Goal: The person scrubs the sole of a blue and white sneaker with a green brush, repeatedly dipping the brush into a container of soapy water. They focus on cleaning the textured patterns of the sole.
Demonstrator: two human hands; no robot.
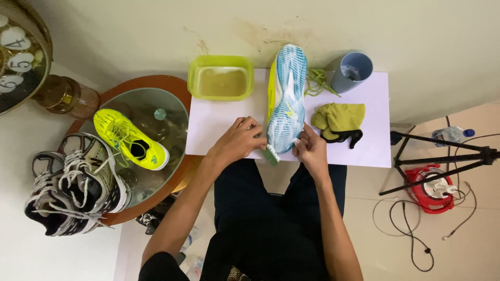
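On the white table, left hand grips a brush; right hand grips the upturned shoe.

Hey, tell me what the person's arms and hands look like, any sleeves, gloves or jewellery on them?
Both arms are bare along all that shows, with no sleeves over the forearms or elbows. The left hand and the right hand wear no gloves. No watch, bracelet or ring shows on the wrists or fingers in this view. The lap below the arms is covered in dark clothing.
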